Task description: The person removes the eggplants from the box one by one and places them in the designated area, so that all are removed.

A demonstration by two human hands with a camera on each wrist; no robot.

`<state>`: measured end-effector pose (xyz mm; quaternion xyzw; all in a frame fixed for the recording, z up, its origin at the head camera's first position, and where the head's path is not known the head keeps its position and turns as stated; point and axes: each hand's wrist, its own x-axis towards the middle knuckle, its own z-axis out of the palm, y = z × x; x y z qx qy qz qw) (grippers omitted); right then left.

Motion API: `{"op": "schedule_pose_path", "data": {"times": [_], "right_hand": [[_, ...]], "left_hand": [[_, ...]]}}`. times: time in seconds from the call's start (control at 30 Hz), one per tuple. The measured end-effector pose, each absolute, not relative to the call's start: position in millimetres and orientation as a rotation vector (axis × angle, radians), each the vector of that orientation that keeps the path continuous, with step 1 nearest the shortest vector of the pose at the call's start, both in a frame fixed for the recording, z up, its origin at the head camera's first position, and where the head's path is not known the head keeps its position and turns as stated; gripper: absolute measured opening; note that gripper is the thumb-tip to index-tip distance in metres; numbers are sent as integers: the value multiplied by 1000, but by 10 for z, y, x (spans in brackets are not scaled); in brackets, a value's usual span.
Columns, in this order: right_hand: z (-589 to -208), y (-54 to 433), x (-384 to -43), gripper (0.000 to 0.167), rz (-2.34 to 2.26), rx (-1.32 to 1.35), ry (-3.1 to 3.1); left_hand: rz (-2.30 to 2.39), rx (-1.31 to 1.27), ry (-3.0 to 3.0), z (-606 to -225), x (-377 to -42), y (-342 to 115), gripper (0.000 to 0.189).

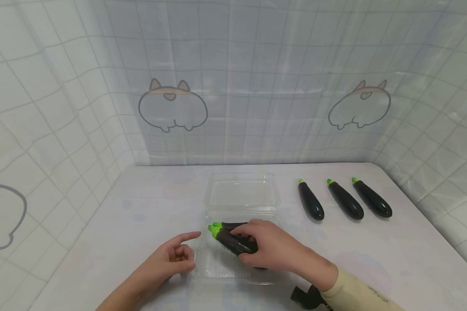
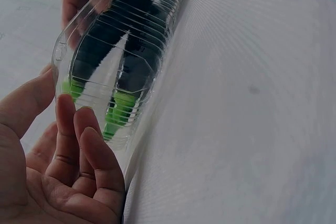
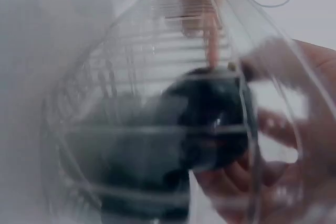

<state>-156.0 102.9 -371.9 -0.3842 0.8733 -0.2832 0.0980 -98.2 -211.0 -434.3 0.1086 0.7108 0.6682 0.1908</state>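
Note:
A clear plastic clamshell box (image 1: 210, 268) lies on the table, its lid (image 1: 241, 192) folded back. Inside, my right hand (image 1: 270, 246) grips a dark eggplant (image 1: 235, 243) with a bright green stem, fingers over the top and thumb on the near side. Behind it in the box lies another eggplant (image 1: 230, 225), partly covered by the hand. Against the left side of the box is my left hand (image 1: 171, 259), index finger extended and thumb tip right at the rim. Both eggplants' green stems (image 2: 119, 111) show through the ribbed wall in the left wrist view.
Three more eggplants, a left one (image 1: 311, 202), a middle one (image 1: 346, 200) and a right one (image 1: 372, 198), lie apart at the back right. A small black object (image 1: 308, 298) sits below the right forearm. Tile-patterned sheets enclose the table at the back and sides.

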Motion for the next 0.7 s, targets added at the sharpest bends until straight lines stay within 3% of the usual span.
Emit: {"op": "schedule_pose_path", "data": {"times": [0.7], "right_hand": [[-3733,1257,-1662,51,-1087,-1039,2566]], "left_hand": [[1868,241,1989,-4325,-977,-2118,68]]}}
